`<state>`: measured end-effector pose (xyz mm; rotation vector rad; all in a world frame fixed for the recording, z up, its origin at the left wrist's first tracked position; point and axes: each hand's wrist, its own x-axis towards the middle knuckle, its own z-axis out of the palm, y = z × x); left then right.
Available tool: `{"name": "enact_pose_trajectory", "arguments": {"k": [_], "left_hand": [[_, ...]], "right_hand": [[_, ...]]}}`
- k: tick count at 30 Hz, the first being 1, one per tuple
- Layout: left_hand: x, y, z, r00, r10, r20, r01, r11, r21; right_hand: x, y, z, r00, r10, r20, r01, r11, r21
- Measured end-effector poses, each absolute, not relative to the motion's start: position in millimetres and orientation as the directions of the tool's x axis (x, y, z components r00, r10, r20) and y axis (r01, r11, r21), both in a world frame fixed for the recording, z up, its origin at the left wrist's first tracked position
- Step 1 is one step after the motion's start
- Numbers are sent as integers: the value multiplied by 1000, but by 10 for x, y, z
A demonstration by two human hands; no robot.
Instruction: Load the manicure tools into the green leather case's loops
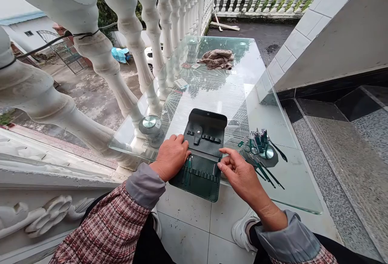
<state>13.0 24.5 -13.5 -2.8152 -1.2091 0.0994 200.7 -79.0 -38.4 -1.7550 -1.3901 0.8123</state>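
Observation:
A dark green manicure case (202,146) lies unfolded at the near edge of the glass table, its lower half reaching past that edge. A few slim metal tools (188,171) sit in loops at the lower left, and one more stands at the lower right. My left hand (172,157) is closed at the case's left edge, fingers curled; whether they pinch the case is hidden. My right hand (238,171) has thumb and forefinger apart at the right edge, with nothing held. Right of it lies a pile of green-handled nail tools (259,144), including scissors and clippers.
The glass table (224,90) bears a crumpled brown cloth (216,59) at its far end and a small card (181,83) on the left. White balusters (127,41) run close along the left side. Stone steps (339,142) rise on the right.

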Motion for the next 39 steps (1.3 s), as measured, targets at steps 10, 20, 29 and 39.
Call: {"name": "enact_pose_trajectory", "arguments": {"k": [10,20,29,39], "left_hand": [[161,220,-112,693,716,-83,703,-697,-141],[38,153,-109,859,476,189,489,-872,-21],[26,-78,-194,991,130,-37,130,-991,13],[89,-63,-287,974,225,-7,225,-972,61]], "right_hand": [[2044,-778,-480,96,967,236,801,66,-595],[2082,-782,-493,67,965,253,806,97,-583],[2082,-775,-500,68,956,285,807,116,-580],[1991,-861,-512,-28,929,369,885,195,-422]]}}
